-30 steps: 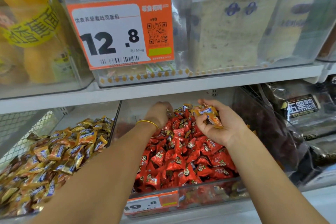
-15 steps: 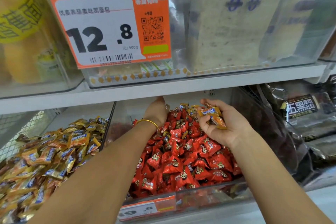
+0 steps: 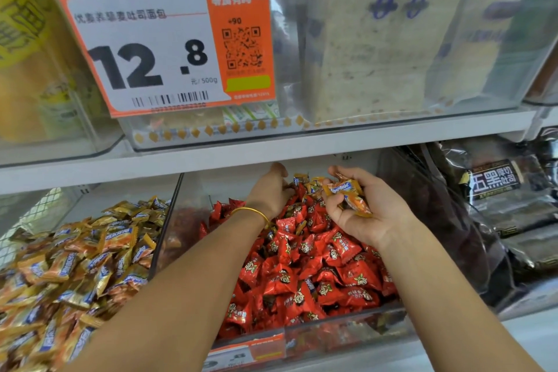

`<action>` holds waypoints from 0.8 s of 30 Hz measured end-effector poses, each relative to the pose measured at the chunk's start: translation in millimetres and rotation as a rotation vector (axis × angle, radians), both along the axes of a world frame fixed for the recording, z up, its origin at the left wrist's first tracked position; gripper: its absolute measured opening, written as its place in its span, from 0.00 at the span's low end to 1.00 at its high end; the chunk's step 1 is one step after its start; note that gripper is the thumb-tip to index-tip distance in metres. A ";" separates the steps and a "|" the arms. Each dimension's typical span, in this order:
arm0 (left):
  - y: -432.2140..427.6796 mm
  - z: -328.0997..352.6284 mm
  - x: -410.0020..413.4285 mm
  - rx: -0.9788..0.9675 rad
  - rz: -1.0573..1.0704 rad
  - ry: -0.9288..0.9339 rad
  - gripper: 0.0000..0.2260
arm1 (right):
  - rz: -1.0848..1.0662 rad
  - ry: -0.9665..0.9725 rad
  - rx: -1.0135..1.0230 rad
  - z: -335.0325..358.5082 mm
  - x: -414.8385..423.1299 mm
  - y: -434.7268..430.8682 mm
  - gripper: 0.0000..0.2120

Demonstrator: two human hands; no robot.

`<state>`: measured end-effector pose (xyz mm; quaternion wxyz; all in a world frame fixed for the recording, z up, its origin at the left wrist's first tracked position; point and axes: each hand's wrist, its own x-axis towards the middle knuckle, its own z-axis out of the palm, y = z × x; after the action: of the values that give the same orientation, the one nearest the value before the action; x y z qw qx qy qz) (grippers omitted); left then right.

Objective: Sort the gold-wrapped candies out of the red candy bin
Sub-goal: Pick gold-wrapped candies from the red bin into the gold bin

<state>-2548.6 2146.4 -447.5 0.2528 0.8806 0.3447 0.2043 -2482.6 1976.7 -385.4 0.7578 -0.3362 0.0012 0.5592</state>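
Currently mid-sort, at the picking stage. Note that the right hand (image 3: 368,214) sits cupped palm-up over the rear of the red candy bin (image 3: 347,331), fingers curled round a small clutch of gold-wrapped candies (image 3: 347,196). I have the left hand (image 3: 270,190) palm-down at the back of the red candies (image 3: 302,269), toward the rear edge of the shelf, just beside a few stray gold wrappers (image 3: 308,183) lying on top of the heap. Its fingers are hidden behind the knuckles, so I cannot tell whether it pinches one or only touches. To do this step well, I judge: pinch each stray by a crimped wrapper end, lift straight up so no red pieces ride along, and drop it into the cupped palm. Keep that palm level and half closed; it looks close to full, and a spill would reseed the heap. Probe gently, since more may be buried. The gold pile (image 3: 75,257) at the shelf's left end looks like the natural unloading spot.
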 end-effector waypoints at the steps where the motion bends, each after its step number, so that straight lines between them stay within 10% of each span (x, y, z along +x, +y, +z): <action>1: 0.0 1.6 3.0 -0.015 -0.016 0.048 0.14 | -0.001 -0.003 0.000 -0.2 0.4 0.1 0.05; 9: 0.0 17.6 12.1 0.063 -0.112 0.475 0.11 | -0.004 -0.007 -0.008 -1.8 2.3 -0.4 0.05; 24: -23.8 68.0 -62.1 0.032 0.028 -0.046 0.08 | 0.065 -0.060 -0.016 4.9 -23.3 -0.2 0.04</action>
<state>-2610.7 2122.6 -379.5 0.2437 0.8747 0.3478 0.2336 -2505.9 1976.4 -380.5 0.7362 -0.3587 -0.0279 0.5732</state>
